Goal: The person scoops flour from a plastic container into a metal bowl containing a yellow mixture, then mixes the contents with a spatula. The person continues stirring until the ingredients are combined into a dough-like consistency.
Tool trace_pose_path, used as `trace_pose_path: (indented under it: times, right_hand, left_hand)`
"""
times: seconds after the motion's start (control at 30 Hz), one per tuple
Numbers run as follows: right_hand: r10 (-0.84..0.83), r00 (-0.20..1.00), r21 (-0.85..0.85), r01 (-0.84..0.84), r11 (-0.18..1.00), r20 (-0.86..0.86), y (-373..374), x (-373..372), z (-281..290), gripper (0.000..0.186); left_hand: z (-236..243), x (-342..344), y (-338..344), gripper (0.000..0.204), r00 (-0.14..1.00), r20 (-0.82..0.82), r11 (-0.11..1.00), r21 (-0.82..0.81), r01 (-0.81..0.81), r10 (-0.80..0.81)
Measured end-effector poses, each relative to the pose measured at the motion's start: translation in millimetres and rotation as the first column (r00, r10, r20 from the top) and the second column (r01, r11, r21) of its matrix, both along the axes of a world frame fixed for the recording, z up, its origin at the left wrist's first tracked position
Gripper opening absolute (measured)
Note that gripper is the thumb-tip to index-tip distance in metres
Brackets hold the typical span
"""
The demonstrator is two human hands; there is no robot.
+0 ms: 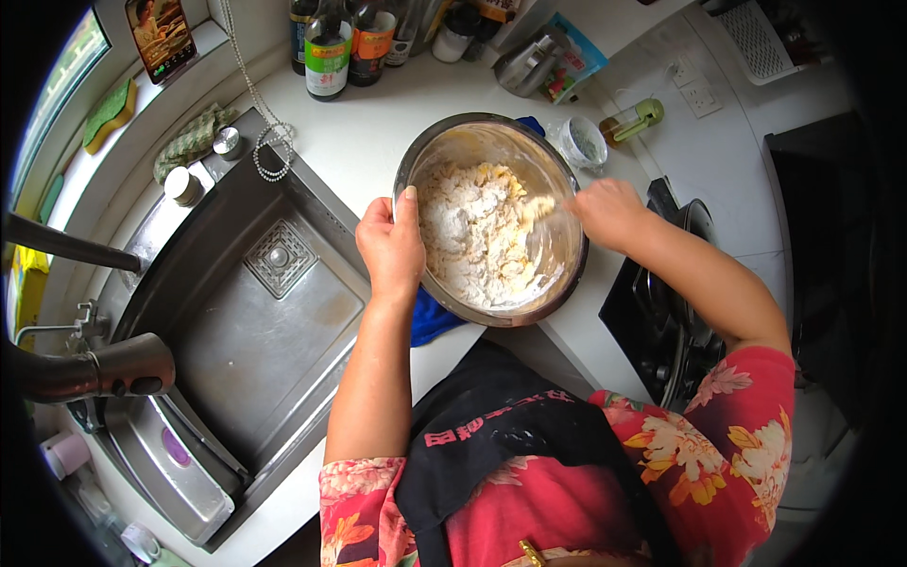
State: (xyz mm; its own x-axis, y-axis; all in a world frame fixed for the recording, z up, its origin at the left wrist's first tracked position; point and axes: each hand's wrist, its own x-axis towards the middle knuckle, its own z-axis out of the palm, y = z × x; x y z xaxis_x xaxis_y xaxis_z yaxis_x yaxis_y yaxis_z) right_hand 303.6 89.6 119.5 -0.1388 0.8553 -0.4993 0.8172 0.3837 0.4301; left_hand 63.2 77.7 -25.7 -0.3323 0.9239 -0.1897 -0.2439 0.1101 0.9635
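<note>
A round steel mixing bowl (557,274) stands on the white counter over a blue cloth (433,319). Inside it lies a shaggy mass of flour and yellowish dough (477,236). My left hand (390,248) grips the bowl's near-left rim, thumb over the edge. My right hand (609,210) is closed at the bowl's right rim and holds a pale stirring tool (540,206) whose tip is in the flour; I cannot tell what kind of tool it is.
A steel sink (255,312) with a drain and a dark tap (104,370) lies to the left. Sauce bottles (329,47) stand at the back. A small lidded jar (581,142) sits behind the bowl. A black gas hob (661,321) is to the right.
</note>
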Motion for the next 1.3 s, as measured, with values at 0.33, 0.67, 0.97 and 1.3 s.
trace_pose_path:
  times: [0.33, 0.67, 0.97, 1.3]
  right_hand:
    - [-0.127, 0.977, -0.295, 0.072, 0.953, -0.171, -24, -33, 30, 0.015]
    - [-0.103, 0.993, -0.375, 0.075, 0.924, -0.055, -25, -43, 33, 0.025]
    - [-0.109, 0.994, -0.367, 0.094, 0.925, -0.020, -23, -36, 27, 0.021]
    - [0.142, 0.990, 0.094, -0.141, 0.986, 0.001, 8, -24, 19, 0.015]
  left_hand:
    - [5, 0, -4, 0.039, 0.998, 0.048, 0.999, 0.017, -0.039, 0.038]
    - [5, 2, -5, 0.039, 0.998, 0.028, 0.998, 0.009, -0.061, 0.060]
    - [4, 10, -17, 0.035, 0.989, 0.103, 0.993, 0.029, -0.112, 0.108]
    - [19, 1, -115, 0.023, 0.899, 0.413, 0.960, -0.156, 0.230, -0.148]
